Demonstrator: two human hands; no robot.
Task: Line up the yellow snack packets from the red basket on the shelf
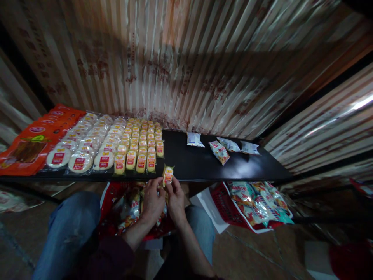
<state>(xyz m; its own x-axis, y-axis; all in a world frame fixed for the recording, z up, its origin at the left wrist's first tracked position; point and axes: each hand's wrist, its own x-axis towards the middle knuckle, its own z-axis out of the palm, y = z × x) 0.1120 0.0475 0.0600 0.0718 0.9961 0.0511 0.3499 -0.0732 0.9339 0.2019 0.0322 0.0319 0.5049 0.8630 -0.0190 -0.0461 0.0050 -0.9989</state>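
Just over the front edge of the black shelf [186, 155], a small yellow wrapped snack cake [168, 174] is held upright between my hands. My right hand [176, 200] pinches its lower end. My left hand [153, 199] has its fingers closed at the lower left side of the same cake. To the left stand rows of matching wrapped cakes [142, 161], packed side by side. Beside those rows lie round white wrapped cakes [80, 161] in overlapping lines.
Orange packages [32, 144] cover the shelf's left end. Several small snack packets [219, 151] are scattered on the right half. Below the shelf, a red basket [107, 202] sits between the knees, and another red basket [218, 200] with bagged snacks [256, 202] stands to the right.
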